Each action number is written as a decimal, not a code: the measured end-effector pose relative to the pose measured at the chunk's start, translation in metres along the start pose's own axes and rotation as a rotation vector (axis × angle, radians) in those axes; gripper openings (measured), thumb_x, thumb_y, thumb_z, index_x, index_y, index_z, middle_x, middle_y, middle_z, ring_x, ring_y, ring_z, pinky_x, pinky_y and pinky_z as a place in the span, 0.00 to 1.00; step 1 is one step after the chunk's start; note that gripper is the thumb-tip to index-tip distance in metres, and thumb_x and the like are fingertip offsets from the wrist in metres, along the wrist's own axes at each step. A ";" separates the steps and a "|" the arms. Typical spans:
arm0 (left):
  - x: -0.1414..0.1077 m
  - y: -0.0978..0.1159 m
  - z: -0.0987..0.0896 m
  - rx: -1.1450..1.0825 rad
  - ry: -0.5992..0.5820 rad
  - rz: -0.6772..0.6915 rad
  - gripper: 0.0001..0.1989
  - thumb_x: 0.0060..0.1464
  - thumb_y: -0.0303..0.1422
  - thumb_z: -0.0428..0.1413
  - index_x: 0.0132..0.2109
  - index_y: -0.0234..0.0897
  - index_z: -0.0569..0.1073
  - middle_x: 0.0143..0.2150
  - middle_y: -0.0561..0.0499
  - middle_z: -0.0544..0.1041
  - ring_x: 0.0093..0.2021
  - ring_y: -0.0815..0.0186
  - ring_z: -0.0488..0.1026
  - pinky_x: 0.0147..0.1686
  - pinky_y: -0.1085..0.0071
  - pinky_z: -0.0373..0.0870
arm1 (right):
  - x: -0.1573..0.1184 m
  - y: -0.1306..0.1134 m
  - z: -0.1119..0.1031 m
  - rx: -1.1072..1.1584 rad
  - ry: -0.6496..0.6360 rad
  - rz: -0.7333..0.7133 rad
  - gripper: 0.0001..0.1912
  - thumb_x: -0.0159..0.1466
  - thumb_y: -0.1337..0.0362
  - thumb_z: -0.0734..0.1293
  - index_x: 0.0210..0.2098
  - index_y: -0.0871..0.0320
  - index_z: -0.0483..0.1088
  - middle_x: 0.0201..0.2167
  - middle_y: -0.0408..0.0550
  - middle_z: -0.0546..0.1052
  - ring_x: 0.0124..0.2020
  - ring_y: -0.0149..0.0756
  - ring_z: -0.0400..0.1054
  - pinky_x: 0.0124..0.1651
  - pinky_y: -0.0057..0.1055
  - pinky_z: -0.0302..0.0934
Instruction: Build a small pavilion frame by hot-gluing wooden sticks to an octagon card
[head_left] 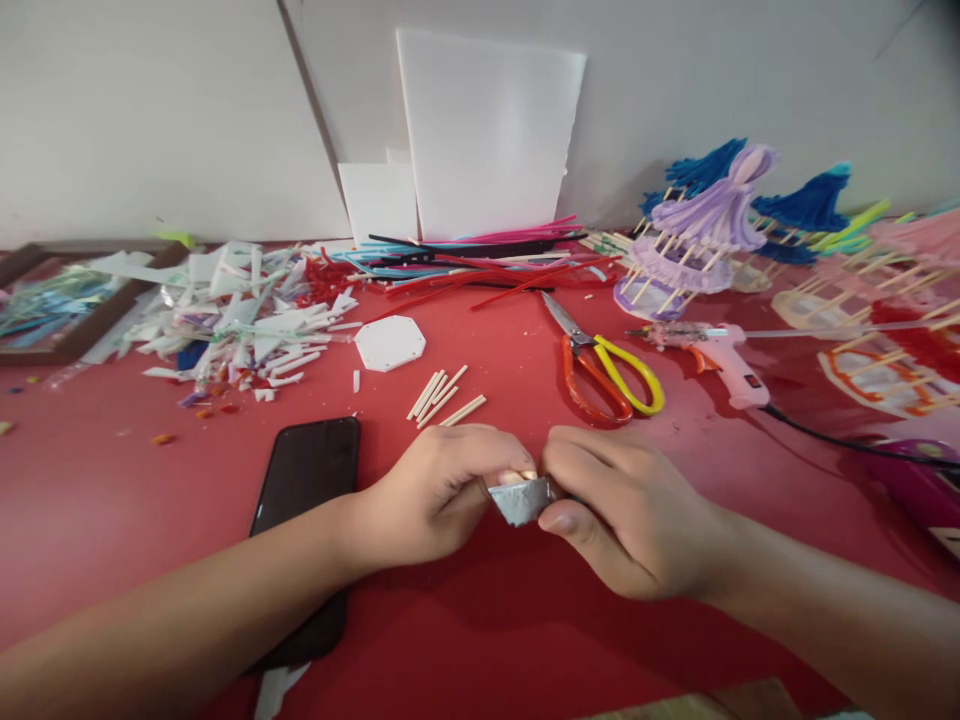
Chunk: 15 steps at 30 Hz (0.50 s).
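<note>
My left hand [442, 490] is closed, thumb over fingers, on what look like short pale wooden sticks [529, 474]; only their ends show at the fingertips. Pressed against those ends is a small grey metal piece [521, 502], blade-like with a rough lower edge. My right hand [630, 510] grips it at its right side between thumb and curled fingers; the rest of it is hidden. Just beyond my left hand lie several loose wooden sticks [435, 395]. A white octagonal plate [390, 343] with small holes near its edge rests behind them.
A black phone [307, 480] lies under my left forearm. Scissors [600, 365] and a pink glue gun [731, 365] with a cord lie beyond my right hand. White scraps [240, 310] pile at left, pipe cleaners [465, 258] at the back, carousel-like models [690, 230] at right.
</note>
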<state>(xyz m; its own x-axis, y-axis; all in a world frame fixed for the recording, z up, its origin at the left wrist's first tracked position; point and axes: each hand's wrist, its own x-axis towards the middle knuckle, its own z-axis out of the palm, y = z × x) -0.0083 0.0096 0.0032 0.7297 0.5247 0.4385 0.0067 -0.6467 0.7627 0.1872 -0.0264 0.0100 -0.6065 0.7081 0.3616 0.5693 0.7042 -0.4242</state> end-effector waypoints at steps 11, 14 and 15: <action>0.000 0.002 -0.002 0.030 0.018 0.110 0.11 0.53 0.17 0.45 0.33 0.35 0.66 0.25 0.51 0.72 0.26 0.71 0.67 0.32 0.74 0.67 | -0.001 0.012 -0.005 -0.044 0.029 0.109 0.17 0.67 0.56 0.53 0.25 0.56 0.57 0.20 0.41 0.61 0.20 0.28 0.53 0.22 0.27 0.46; -0.002 0.000 -0.001 -0.058 -0.003 0.150 0.10 0.54 0.17 0.45 0.34 0.35 0.66 0.26 0.51 0.73 0.27 0.71 0.69 0.34 0.74 0.67 | 0.001 0.025 -0.013 -0.136 0.192 0.253 0.15 0.67 0.59 0.55 0.24 0.55 0.55 0.19 0.40 0.59 0.20 0.29 0.54 0.23 0.28 0.46; -0.002 -0.001 -0.001 -0.061 0.009 0.140 0.10 0.55 0.18 0.45 0.34 0.35 0.66 0.26 0.50 0.73 0.27 0.71 0.69 0.34 0.75 0.67 | 0.002 0.025 -0.016 -0.124 0.253 0.241 0.15 0.67 0.61 0.55 0.24 0.55 0.54 0.18 0.39 0.58 0.20 0.29 0.53 0.24 0.28 0.47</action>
<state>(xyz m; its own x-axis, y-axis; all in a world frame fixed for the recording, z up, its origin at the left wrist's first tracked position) -0.0105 0.0095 0.0018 0.7146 0.4364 0.5467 -0.1370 -0.6791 0.7211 0.2092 -0.0068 0.0130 -0.2996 0.8337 0.4639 0.7516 0.5057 -0.4235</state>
